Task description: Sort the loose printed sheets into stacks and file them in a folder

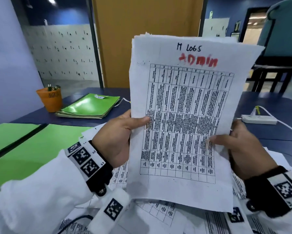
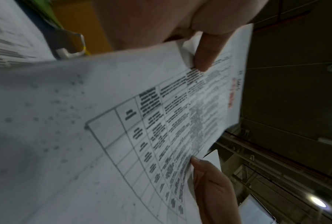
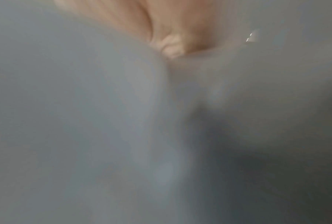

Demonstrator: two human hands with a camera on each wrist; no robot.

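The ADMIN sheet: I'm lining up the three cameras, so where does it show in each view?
Head: the ADMIN sheet stands upright at centre, top of a held stack, left hand and right hand gripping its sides.
Left wrist: it fills the middle, slanting, the red word at upper right.
Right wrist: blurred grey surface close up; cannot tell.
Shared landmark: the printed table grid.

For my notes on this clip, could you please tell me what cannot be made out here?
- Table text on the held sheets: too small and blurred, head and left wrist views.
- Right hand fingers: behind the sheets in the head view; right wrist view is blurred.
- Loose sheets: largely covered by sleeves and held sheets.
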